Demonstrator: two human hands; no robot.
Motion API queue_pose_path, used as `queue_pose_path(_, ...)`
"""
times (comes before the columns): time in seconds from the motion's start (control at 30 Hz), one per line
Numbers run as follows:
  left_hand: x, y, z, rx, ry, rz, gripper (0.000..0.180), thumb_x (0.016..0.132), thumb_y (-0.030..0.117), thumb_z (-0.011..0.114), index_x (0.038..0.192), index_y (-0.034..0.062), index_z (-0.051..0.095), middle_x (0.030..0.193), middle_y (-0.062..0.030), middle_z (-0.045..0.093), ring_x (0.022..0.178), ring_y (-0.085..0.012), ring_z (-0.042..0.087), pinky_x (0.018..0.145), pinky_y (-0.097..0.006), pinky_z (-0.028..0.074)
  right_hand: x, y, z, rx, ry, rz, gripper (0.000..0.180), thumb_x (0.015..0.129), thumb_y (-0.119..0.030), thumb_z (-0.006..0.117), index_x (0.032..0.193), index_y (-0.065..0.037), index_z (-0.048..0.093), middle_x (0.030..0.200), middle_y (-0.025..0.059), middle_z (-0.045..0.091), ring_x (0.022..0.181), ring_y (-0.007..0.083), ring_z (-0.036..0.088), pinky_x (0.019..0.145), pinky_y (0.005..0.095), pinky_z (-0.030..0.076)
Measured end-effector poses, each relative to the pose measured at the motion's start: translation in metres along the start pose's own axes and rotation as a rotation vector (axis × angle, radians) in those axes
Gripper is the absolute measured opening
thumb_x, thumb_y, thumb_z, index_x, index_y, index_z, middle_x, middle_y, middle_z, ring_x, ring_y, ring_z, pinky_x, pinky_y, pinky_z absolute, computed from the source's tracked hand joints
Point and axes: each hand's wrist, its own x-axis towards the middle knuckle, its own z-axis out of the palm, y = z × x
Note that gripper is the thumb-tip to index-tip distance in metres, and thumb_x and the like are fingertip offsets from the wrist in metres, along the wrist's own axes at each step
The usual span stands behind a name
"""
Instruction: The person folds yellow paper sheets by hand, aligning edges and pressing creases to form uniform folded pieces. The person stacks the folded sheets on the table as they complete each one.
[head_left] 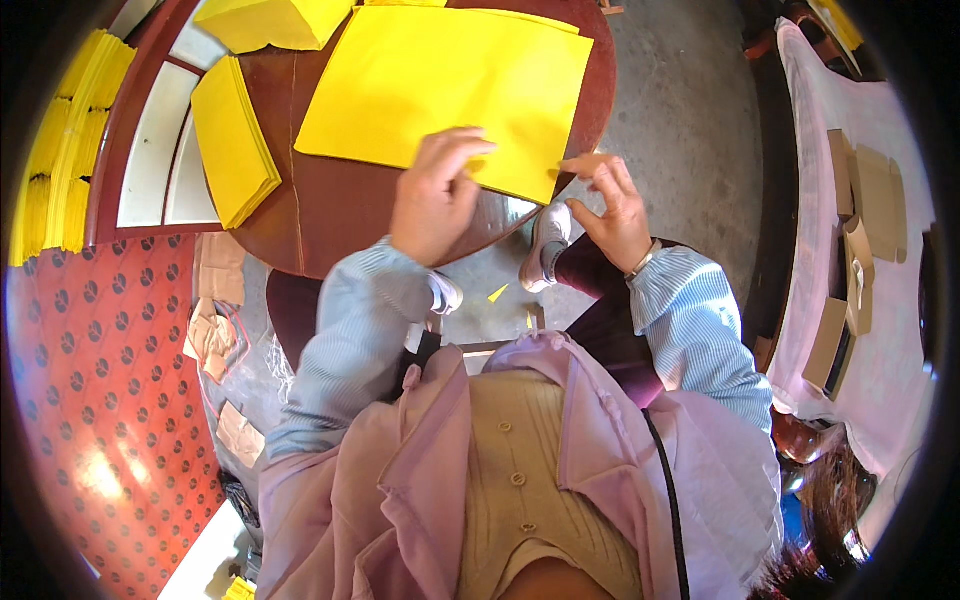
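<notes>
A stack of large bright yellow paper sheets [450, 85] lies on the round dark red table [340, 215], its edges slightly uneven at the top right. My left hand [435, 195] is over the near edge of the stack, slightly blurred. Its fingers curve toward the right with the thumb apart, and nothing shows in it. At the near right corner of the sheets is my right hand [612, 210], its index finger reaching to the corner and its thumb held away. Nothing is visible between those fingers. Whether either hand touches the paper, I cannot tell.
A narrow yellow paper stack [235, 140] lies at the table's left, with another yellow pile [272, 22] behind. More yellow bundles [62, 150] stand far left. Cardboard boxes [855, 270] rest on a pink-covered table [800, 120] at right. Yellow scraps [497, 293] lie on the floor.
</notes>
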Motion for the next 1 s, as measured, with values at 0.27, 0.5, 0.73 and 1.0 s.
queue_pose_path(0.27, -0.007, 0.005, 0.050, -0.071, 0.117, -0.137, 0.025, 0.093, -0.008, 0.056, 0.110, 0.0035, 0.070, 0.110, -0.0146, 0.071, 0.103, -0.0303, 0.072, 0.091, -0.036, 0.056, 0.031, 0.016, -0.001, -0.002, -0.191, -0.356, 0.031, 0.082, 0.004, 0.077, 0.111, -0.005, 0.072, 0.120, 0.0082, 0.070, 0.113, 0.0309, 0.065, 0.098, 0.0408, 0.054)
queue_pose_path(0.5, -0.012, 0.000, 0.049, -0.131, 0.103, -0.153, 0.025, 0.094, -0.010, 0.053, 0.109, 0.0022, 0.069, 0.111, -0.0159, 0.071, 0.104, -0.0295, 0.071, 0.093, -0.035, 0.056, 0.033, 0.029, -0.002, 0.126, -0.231, -0.295, 0.023, 0.089, -0.002, 0.077, 0.111, -0.004, 0.076, 0.117, 0.0091, 0.073, 0.111, 0.0288, 0.066, 0.097, 0.0403, 0.054)
queue_pose_path(0.73, -0.010, -0.006, 0.042, -0.182, 0.045, -0.158, 0.024, 0.094, -0.006, 0.057, 0.108, 0.0041, 0.075, 0.115, -0.0146, 0.071, 0.111, -0.0286, 0.069, 0.098, -0.036, 0.054, 0.035, 0.032, 0.004, 0.309, -0.180, -0.089, 0.014, 0.093, -0.006, 0.079, 0.108, -0.005, 0.079, 0.109, 0.0060, 0.077, 0.106, 0.0245, 0.068, 0.095, 0.0387, 0.053)
queue_pose_path(1.0, -0.009, -0.007, 0.046, -0.048, 0.043, -0.152, 0.018, 0.085, 0.006, 0.081, 0.103, 0.0045, 0.079, 0.117, -0.0121, 0.072, 0.108, -0.0250, 0.071, 0.093, -0.034, 0.056, 0.033, 0.029, 0.009, 0.359, -0.099, -0.023, 0.020, 0.087, -0.001, 0.084, 0.106, -0.004, 0.078, 0.104, 0.0060, 0.074, 0.100, 0.0210, 0.068, 0.091, 0.0357, 0.054)
